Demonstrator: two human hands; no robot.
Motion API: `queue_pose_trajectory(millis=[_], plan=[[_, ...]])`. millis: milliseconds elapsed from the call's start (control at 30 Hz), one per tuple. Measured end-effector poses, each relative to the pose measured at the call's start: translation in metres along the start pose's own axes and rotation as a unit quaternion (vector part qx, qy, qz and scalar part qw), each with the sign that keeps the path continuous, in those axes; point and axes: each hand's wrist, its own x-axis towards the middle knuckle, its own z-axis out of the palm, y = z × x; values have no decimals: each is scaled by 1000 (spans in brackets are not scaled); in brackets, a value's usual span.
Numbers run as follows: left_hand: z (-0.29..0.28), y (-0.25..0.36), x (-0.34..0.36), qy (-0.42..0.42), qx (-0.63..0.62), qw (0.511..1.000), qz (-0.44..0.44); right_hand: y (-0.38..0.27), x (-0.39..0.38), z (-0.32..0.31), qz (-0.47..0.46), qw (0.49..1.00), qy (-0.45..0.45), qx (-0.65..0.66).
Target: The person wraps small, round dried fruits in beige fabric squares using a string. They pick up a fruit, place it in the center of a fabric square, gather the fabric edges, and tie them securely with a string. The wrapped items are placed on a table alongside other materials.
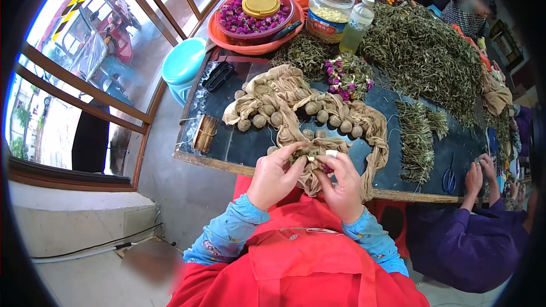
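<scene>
At the table's front edge, my left hand (272, 177) and my right hand (343, 186) are closed, fingertips nearly meeting. Pinched between them is a small bundle of dried leaves (310, 153) with a pale bit on it and a touch of purple by the right fingers. Thin tan stocking-like cloth (310, 184) bunches around and below the fingers, so the bundle is partly hidden. Farther up the table, the same cloth runs in loops with several round balls (276, 118) bulging inside it. Beyond them lies a leaf bunch with purple flowers (348, 75).
Dried leaves (421, 51) heap across the right side, with tied leaf bundles (418, 142) and blue scissors (449, 177) nearer. A flower-filled basin (256, 23), a jar (329, 14) and a bottle (358, 24) stand at the back. Co-workers' hands (480, 173) work at right.
</scene>
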Motion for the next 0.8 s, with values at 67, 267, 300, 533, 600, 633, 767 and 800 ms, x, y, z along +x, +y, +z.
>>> queue_pose_trajectory(millis=[67, 267, 300, 533, 600, 633, 767, 800], plan=[[1, 2, 0, -5, 16, 1000, -15, -1, 0, 2, -28, 999, 1, -22], [3, 9, -3, -44, -56, 997, -8, -3, 9, 3, -62, 993, -16, -100], [3, 6, -4, -40, -53, 998, -3, -2, 11, 3, -60, 991, -21, -116], [3, 3, -1, -35, -43, 998, -28, -16, 13, -2, -50, 995, 3, -85], [4, 1, -1, -47, -58, 997, -10, -17, 12, -4, -57, 995, 18, -83], [6, -3, -2, -55, -76, 996, 13, -16, 13, -6, -59, 995, 13, -78], [5, 1, -6, -102, -157, 982, -31, -15, 14, -9, -52, 996, 1, -78], [4, 0, -6, -98, -145, 984, -41, -17, 12, -9, -46, 996, 0, -80]])
